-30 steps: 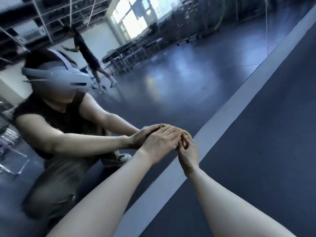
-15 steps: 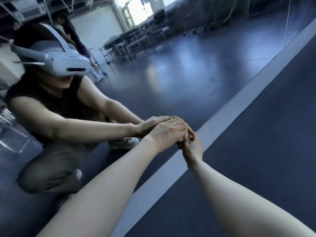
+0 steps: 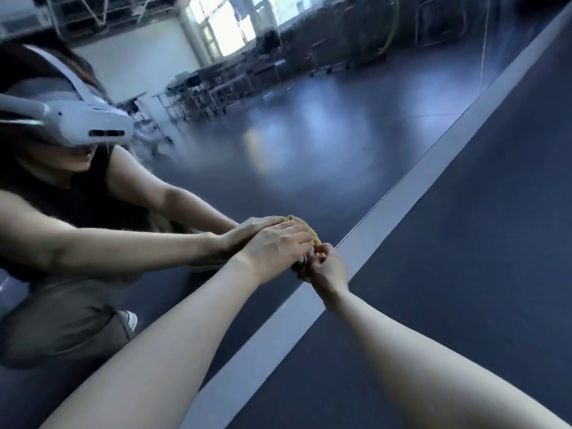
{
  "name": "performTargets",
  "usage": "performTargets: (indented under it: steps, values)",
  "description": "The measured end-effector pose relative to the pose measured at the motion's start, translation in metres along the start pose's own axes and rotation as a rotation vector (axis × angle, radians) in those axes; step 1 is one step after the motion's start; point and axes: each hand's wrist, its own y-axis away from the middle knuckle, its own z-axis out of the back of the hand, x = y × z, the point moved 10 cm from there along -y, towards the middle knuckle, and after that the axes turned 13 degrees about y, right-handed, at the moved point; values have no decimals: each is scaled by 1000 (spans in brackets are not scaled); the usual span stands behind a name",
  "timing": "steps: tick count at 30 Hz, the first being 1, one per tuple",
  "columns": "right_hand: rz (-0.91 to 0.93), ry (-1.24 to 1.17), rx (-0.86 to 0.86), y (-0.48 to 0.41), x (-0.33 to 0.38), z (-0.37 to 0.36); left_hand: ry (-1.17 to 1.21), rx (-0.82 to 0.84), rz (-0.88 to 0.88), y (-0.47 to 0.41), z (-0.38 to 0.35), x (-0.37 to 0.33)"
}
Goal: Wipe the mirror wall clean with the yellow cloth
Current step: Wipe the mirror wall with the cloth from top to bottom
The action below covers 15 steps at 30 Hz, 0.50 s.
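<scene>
The left hand (image 3: 275,246) lies flat, fingers straight, pressing the nubbly yellow cloth (image 3: 305,228) on the glossy mirror (image 3: 309,144) near its grey base strip (image 3: 402,205); the right hand (image 3: 328,270) (fingers curled) pinches the cloth's lower edge.

Dark floor (image 3: 464,289); pale strip (image 3: 402,199) along foot of mirror wall (image 3: 309,150).

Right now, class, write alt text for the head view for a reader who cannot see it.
A left hand presses a yellow cloth flat against a mirror wall near its base while the right hand pinches the cloth's edge.
</scene>
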Motion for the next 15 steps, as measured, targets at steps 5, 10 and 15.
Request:
performTargets:
  steps: [5,10,15]
  values:
    - [37,60,-6,32,6,-24,-3,-29,-5,43,20,-7]
    - [92,123,-31,51,11,-38,-25,-70,3,71,31,-12]
    - [143,172,-30,71,16,-51,-50,-50,7,97,39,-16]
